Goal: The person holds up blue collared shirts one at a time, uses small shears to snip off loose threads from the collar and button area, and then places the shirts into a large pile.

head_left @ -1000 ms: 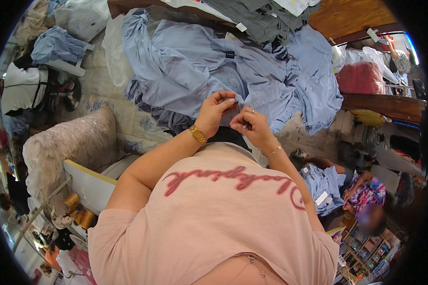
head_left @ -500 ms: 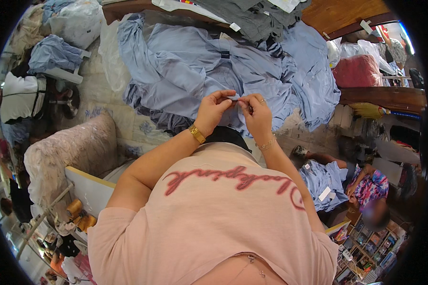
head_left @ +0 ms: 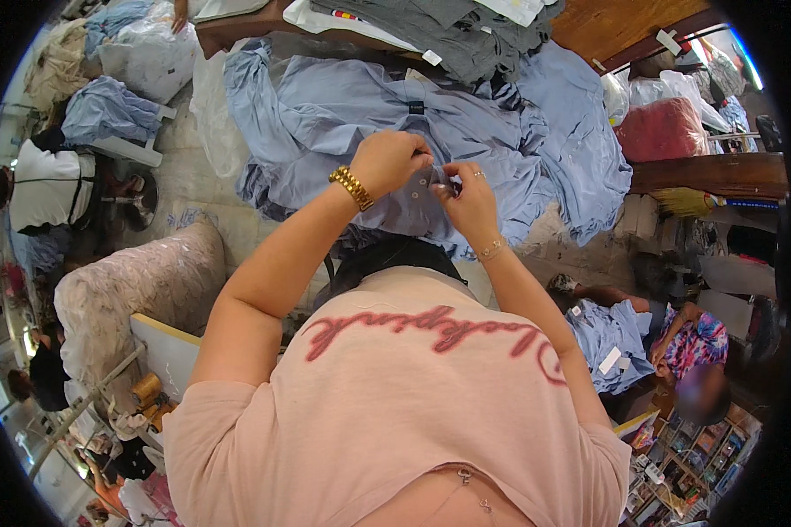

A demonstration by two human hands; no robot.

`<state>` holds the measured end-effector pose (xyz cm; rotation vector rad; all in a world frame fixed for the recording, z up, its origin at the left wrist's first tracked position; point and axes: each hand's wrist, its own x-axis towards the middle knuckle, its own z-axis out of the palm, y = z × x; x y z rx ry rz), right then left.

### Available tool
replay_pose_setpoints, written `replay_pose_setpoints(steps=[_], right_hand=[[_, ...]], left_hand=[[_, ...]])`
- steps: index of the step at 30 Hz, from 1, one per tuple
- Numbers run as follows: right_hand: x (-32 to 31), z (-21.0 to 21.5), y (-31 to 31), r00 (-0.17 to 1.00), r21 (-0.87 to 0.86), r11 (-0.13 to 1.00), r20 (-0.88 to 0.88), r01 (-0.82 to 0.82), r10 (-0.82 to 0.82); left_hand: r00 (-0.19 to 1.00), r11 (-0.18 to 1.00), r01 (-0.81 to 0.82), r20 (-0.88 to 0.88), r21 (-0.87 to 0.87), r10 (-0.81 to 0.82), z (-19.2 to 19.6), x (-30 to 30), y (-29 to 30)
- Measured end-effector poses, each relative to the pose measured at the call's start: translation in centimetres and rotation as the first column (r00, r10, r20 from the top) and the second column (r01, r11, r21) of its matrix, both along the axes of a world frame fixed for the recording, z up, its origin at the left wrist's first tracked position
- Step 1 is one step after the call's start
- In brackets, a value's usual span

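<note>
Both hands meet over the near part of a light-blue shirt

The light-blue shirt [head_left: 316, 110] lies spread in front of the person, within easy reach of both hands, in a rumpled heap of similar blue cloth. Its dark neck label [head_left: 416, 107] faces up on the far side, and small pale buttons [head_left: 419, 195] show on the near side, just below the hands. Laid this way, the buttoned part seems meant to come directly between the hands, where both can work on one small spot in plain sight. Grey garments [head_left: 492, 48] are stacked beyond it, perhaps to leave the near area for the blue one.

The left hand [head_left: 391, 163] comes in from the left, its fingers curled and drawn together above the cloth. The tips are partly hidden, so I cannot tell whether this grip is clamped on fabric. The right hand [head_left: 471, 200] sits just to the right and slightly nearer, thumb and fingers bent toward each other. Something small and dark shows between them, a tool or merely shadow; whether that grip is closed on it, I cannot tell. The hands stand near each other, slightly apart.
</note>
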<state>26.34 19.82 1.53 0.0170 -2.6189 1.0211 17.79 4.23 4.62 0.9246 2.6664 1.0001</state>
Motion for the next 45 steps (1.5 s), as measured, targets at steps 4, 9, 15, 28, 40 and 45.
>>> replay_pose_setpoints(steps=[4,9,15,28,40,45], right_hand=[[-1.6,-0.7,2.8,0.948,-0.315,0.948,0.283,-0.051,0.145],[-2.4,2.5,4.4,0.872,-0.443,0.884,0.361,-0.151,0.330],[-3.1,3.1,5.2,0.833,-0.490,0.844,0.356,-0.218,0.422],[-2.5,3.9,4.6,0.864,-0.384,0.884,0.311,-0.266,0.395],[0.3,5.8,2.5,0.935,-0.007,0.939,-0.101,-0.344,0.341],[1.4,4.7,2.1,0.882,0.105,0.937,-0.316,-0.334,0.350]], left_hand=[[0.997,0.995,0.074,-0.014,-0.062,-0.075,0.9,-1.3,0.1],[0.984,0.975,0.156,-0.064,-0.158,-0.167,2.2,-2.3,0.0],[0.966,0.960,0.260,-0.011,0.103,-0.260,1.4,-2.9,-0.2],[0.903,0.930,0.163,0.329,0.330,-0.275,1.0,-1.0,-1.7],[0.986,0.891,0.121,0.047,0.437,-0.157,1.0,2.1,-1.9],[0.912,0.870,0.170,-0.409,0.463,0.040,-0.1,3.2,-2.5]])
